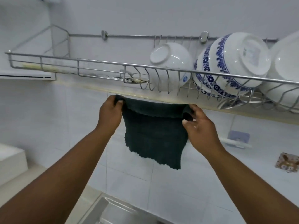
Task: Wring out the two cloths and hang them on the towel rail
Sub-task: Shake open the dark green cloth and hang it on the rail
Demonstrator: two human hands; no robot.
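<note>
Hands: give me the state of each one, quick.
Left hand: closed, pinching the upper left corner of the dark green cloth.
Right hand: closed, gripping the cloth's upper right corner.

Both forearms (pixel 68 167) are bare (no sleeves, watch or rings visible).

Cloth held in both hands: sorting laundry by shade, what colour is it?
Dark green cloth, plain, seen in the head view.

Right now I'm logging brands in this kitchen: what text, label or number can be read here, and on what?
None is legible.
Round blue mark on the plain white ceramic bowl: too small to read.
Faint printed stamp under the blue-and-white floral bowl: blurred.
Dark green cloth: none.
</note>
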